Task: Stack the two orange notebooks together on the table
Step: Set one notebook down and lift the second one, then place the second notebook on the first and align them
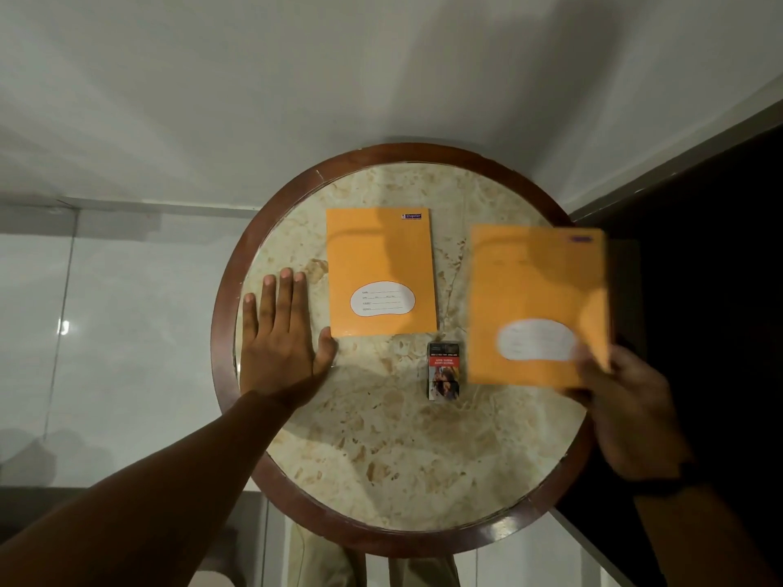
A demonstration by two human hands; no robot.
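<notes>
One orange notebook [379, 256] with a white oval label lies flat near the middle of the round marble table [381, 451]. My left hand [281, 336] rests flat on the table just left of it, fingers spread, thumb tip touching its lower left corner. A second orange notebook [538, 290] is blurred at the table's right side, and my right hand [623, 400] grips its lower right corner. I cannot tell whether this notebook touches the table.
A small cigarette pack [443, 370] lies between the two notebooks, toward the near side. The table has a dark wooden rim [224, 315]. A white wall stands behind, pale floor tiles lie to the left, and a dark area fills the right.
</notes>
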